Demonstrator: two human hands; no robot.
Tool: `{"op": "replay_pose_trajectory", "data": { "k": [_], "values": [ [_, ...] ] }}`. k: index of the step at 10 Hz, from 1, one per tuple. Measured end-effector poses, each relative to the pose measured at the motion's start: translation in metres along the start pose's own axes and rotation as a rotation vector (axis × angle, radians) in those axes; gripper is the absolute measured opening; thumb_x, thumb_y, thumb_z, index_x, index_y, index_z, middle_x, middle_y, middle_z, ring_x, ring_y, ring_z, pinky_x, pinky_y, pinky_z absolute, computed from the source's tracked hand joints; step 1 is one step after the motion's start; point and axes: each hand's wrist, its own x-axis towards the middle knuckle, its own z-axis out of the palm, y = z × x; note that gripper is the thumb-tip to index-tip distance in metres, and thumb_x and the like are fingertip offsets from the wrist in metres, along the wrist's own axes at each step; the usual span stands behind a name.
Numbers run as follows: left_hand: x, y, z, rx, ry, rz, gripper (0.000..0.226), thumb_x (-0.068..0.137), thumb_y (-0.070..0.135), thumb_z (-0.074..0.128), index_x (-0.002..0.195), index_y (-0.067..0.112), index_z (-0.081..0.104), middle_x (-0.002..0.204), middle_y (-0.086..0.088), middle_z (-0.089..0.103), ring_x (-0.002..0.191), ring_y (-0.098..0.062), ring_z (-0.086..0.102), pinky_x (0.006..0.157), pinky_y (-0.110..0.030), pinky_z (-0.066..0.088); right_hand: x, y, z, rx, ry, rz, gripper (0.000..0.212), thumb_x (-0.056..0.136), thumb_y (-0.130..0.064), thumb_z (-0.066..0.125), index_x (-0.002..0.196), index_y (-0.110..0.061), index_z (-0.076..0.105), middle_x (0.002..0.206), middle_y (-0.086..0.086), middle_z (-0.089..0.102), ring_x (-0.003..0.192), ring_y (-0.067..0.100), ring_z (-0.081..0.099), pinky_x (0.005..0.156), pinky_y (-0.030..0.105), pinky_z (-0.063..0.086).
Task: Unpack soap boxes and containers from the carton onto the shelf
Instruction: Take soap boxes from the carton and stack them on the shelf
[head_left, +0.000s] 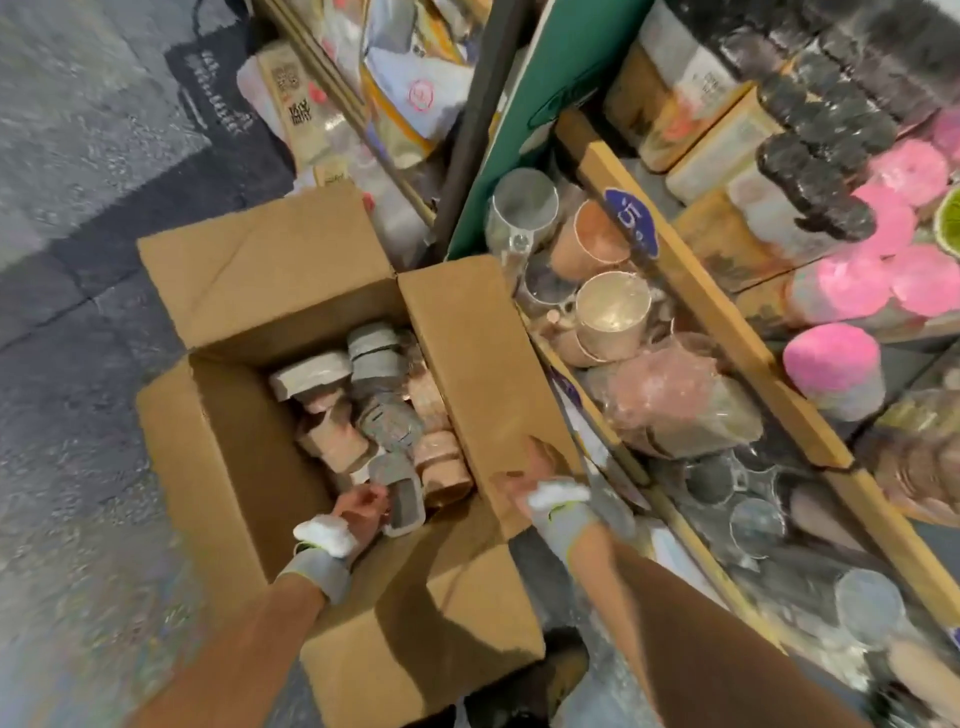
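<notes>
An open brown carton (270, 457) stands on the floor with its flaps spread. Inside lie several small soap boxes and containers (384, 410), grey and pinkish. My left hand (363, 512) is down inside the carton at its near end, fingers curled on a grey container (402, 501). My right hand (535, 475) rests on the carton's right flap (467, 332), its fingers blurred and seemingly holding nothing. Directly to the right is the shelf (711, 312), with a wooden front rail.
The shelf holds metal cups (613, 312), glass jars (524, 208), a bagged bundle (680, 400), pink-lidded tubs (831, 364) and boxed goods (722, 145). More packaged goods (405, 83) stand behind the carton. Grey paved floor (78, 260) lies to the left.
</notes>
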Motion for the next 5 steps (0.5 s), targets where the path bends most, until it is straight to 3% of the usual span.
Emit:
{"op": "replay_pose_trajectory", "data": {
  "k": [1, 2, 3, 4, 5],
  "values": [
    [0.023, -0.007, 0.000, 0.019, -0.054, -0.051, 0.016, 0.092, -0.009, 0.045, 0.087, 0.001, 0.057, 0.096, -0.019, 0.056, 0.076, -0.029, 0.053, 0.080, -0.029, 0.051, 0.025, -0.004, 0.013, -0.056, -0.027, -0.030, 0.081, 0.090, -0.044, 0.055, 0.151, -0.022, 0.006, 0.158, 0.005, 0.005, 0.146, 0.024, 0.007, 0.115, 0.036, 0.016],
    [0.048, -0.012, 0.005, 0.115, -0.080, -0.034, 0.015, 0.091, -0.005, 0.048, 0.098, 0.001, 0.059, 0.099, -0.018, 0.059, 0.092, -0.032, 0.058, 0.091, -0.040, 0.048, 0.043, -0.013, 0.024, -0.045, -0.041, -0.023, 0.086, 0.087, -0.044, 0.060, 0.150, -0.024, 0.007, 0.157, 0.008, 0.006, 0.145, 0.027, 0.009, 0.114, 0.036, 0.019],
    [0.056, -0.005, 0.010, 0.216, -0.095, 0.020, 0.025, 0.092, 0.000, 0.049, 0.114, -0.005, 0.059, 0.105, -0.021, 0.063, 0.093, -0.031, 0.059, 0.087, -0.038, 0.047, 0.053, -0.014, 0.034, 0.015, 0.086, -0.041, 0.076, 0.086, -0.027, 0.065, 0.148, -0.020, 0.022, 0.150, 0.013, 0.024, 0.136, 0.031, 0.029, 0.105, 0.032, 0.030],
    [0.070, -0.001, 0.019, 0.258, -0.090, 0.036, 0.027, 0.092, 0.000, 0.048, 0.116, -0.005, 0.059, 0.117, -0.026, 0.061, 0.110, -0.040, 0.058, 0.095, -0.041, 0.045, 0.061, -0.011, 0.041, -0.018, 0.234, -0.054, 0.062, 0.086, -0.014, 0.062, 0.142, -0.021, 0.036, 0.140, 0.014, 0.035, 0.124, 0.031, 0.040, 0.091, 0.027, 0.035],
    [0.081, 0.000, 0.030, 0.279, -0.085, 0.028, 0.029, 0.092, -0.003, 0.046, 0.119, -0.005, 0.057, 0.119, -0.027, 0.060, 0.113, -0.041, 0.056, 0.087, -0.037, 0.046, 0.074, 0.002, 0.047, -0.141, 0.249, -0.111, 0.059, 0.084, -0.018, 0.061, 0.138, -0.020, 0.037, 0.135, 0.009, 0.040, 0.120, 0.028, 0.042, 0.091, 0.023, 0.033]
  ]
}}
